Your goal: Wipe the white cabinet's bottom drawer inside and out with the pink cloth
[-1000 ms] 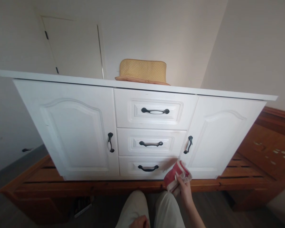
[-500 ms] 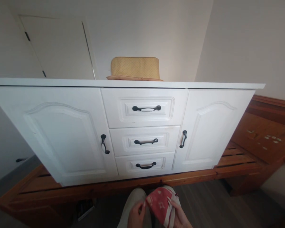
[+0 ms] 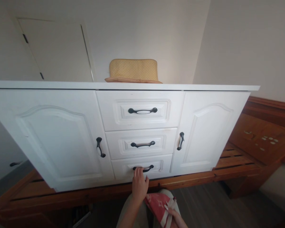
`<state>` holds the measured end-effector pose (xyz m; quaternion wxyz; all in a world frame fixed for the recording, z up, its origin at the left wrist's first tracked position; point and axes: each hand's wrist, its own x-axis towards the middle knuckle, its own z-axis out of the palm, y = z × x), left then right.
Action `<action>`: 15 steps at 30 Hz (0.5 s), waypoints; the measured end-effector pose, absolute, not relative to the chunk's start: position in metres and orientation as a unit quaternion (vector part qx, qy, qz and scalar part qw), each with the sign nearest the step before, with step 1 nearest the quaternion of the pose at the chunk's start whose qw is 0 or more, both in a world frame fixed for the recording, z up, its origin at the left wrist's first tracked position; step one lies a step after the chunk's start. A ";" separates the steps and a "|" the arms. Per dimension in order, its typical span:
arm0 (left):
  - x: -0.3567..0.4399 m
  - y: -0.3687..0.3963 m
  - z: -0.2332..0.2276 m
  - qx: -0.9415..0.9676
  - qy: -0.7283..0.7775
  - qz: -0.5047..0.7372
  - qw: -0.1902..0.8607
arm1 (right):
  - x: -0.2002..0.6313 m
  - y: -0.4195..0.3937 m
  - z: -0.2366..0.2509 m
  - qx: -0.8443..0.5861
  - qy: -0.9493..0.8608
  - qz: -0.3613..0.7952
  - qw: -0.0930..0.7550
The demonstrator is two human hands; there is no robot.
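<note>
Covering the bottom drawer handle [image 3: 144,168], left hand [image 3: 139,185]; right hand's [image 3: 174,217] grip clutches half-cropped red cloth [image 3: 159,205].

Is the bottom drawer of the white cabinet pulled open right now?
No, the bottom drawer sits flush with the cabinet front, and the left hand is only at its handle.

Both forearms were bare, no sleeves seen. Left hand [image 3: 139,185] and right hand [image 3: 174,215] ungloved. Light beige trousers [image 3: 142,215] worn.
</note>
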<state>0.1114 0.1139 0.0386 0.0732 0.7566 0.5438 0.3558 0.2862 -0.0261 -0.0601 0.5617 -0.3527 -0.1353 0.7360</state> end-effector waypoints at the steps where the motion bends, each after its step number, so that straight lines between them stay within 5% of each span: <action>1: 0.111 0.113 0.037 0.757 0.546 0.352 0.070 | 0.286 -0.027 -0.059 -0.351 -0.139 0.741 0.555; 8: 0.097 0.118 0.051 0.786 0.530 0.297 0.113 | 0.287 -0.032 -0.044 -0.350 -0.152 0.758 0.529; 15: 0.098 0.078 0.024 0.760 0.529 0.377 0.024 | 0.288 -0.030 -0.052 -0.312 -0.111 0.770 0.545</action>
